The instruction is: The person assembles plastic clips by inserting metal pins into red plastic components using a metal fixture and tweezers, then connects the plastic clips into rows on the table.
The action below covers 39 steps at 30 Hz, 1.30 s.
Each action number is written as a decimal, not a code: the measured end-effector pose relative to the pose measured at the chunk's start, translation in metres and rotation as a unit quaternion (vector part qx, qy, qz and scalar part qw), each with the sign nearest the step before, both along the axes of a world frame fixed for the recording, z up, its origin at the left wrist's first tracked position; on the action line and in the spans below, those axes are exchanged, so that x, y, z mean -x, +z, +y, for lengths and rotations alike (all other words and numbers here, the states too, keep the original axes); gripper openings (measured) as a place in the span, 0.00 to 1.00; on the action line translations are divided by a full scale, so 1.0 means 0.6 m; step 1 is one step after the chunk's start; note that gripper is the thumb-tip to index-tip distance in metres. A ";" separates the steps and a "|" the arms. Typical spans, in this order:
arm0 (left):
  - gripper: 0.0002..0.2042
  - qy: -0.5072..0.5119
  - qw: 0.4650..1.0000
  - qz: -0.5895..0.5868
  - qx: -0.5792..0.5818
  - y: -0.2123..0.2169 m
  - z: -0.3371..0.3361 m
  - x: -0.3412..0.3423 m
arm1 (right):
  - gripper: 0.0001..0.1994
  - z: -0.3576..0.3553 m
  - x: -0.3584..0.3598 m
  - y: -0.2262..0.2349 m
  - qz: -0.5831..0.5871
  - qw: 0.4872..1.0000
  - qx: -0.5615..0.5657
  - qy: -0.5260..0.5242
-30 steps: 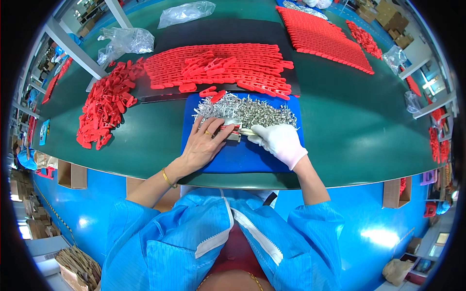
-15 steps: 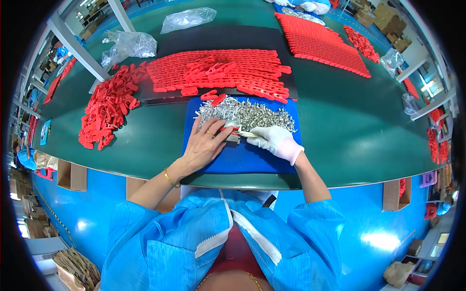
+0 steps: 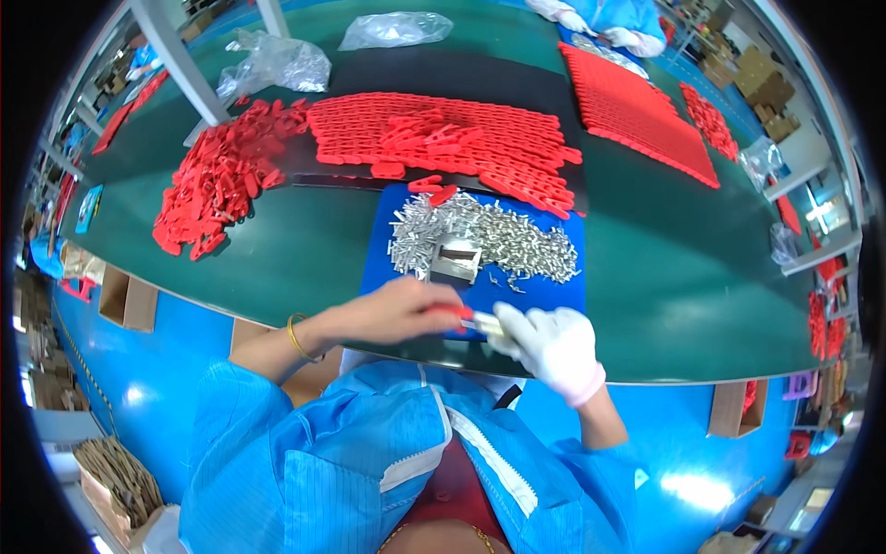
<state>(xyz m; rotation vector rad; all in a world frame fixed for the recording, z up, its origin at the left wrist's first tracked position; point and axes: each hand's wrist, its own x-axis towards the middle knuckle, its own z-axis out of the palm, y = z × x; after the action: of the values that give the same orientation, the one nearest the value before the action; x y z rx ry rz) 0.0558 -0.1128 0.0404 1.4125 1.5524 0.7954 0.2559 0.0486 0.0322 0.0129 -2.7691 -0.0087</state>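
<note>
Red plastic link (image 3: 449, 312), small, is held pinched in the bare left hand (image 3: 397, 312) at the near edge of the table (image 3: 305, 254), just above the person's chest. A short metal pin (image 3: 486, 322) is gripped between the fingertips of the white-gloved right hand (image 3: 552, 346), its tip touching the red piece; both hands are closed narrowly on their parts and meet over the near rim of the blue mat (image 3: 383, 249). A gold bangle (image 3: 295, 338) is worn on the left wrist. On the blue mat a heap of silvery metal pins (image 3: 498, 240) is spread, with a small metal block (image 3: 455, 261) set at its near side; two loose red pieces (image 3: 434, 189) lie at the mat's far edge. Beyond the mat a wide sheet of joined red links (image 3: 443, 138) is laid flat on the green table surface, and a loose pile of red links (image 3: 217, 175) is heaped to the left of it. A second assembled red mat (image 3: 637, 106) is placed far right, where the gloved hands (image 3: 600, 28) of another person in a blue coat are seen at the far table edge. Clear plastic bags (image 3: 277, 60) are left at the far left. Cardboard boxes (image 3: 129, 300) are kept below the table's near edge.
</note>
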 end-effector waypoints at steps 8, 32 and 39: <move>0.14 -0.018 0.985 0.061 -0.163 -0.017 -0.057 -0.053 | 0.16 -0.027 -0.049 0.035 -0.014 0.997 -0.006 0.075; 0.20 0.245 0.748 -0.550 -0.279 -0.034 -0.159 0.089 | 0.17 -0.008 0.016 -0.069 0.037 0.896 0.411 -0.163; 0.22 0.231 0.739 -0.571 -0.273 -0.032 -0.160 0.085 | 0.17 -0.016 0.041 -0.093 0.018 0.877 0.448 -0.174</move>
<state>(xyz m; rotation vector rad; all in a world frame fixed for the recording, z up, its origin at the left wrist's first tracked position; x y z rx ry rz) 0.0047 -0.2087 0.0211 0.5233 0.6361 2.0532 0.2314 0.0388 -0.0236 -0.7062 -2.4292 1.1424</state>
